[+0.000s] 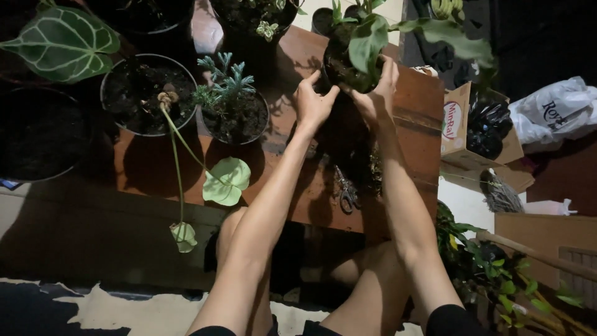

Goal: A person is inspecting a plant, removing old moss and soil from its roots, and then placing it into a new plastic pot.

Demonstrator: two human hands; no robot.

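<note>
My left hand (pixel 313 102) and my right hand (pixel 377 93) cup a dark root ball (pixel 345 68) of a plant with broad green leaves (pixel 368 38), held above a brown wooden platform (pixel 410 124). The left hand presses its left side, the right hand wraps its right side. A pair of scissors (pixel 346 193) lies on the platform below my forearms.
Black pots stand on the left: one with a drooping long-stemmed plant (pixel 149 93), one with a bluish feathery plant (pixel 235 106), and a large dark pot (pixel 37 134). A cardboard box (pixel 460 124) with a black bag, a white plastic bag (pixel 556 112) and a hand broom (pixel 500 196) sit right.
</note>
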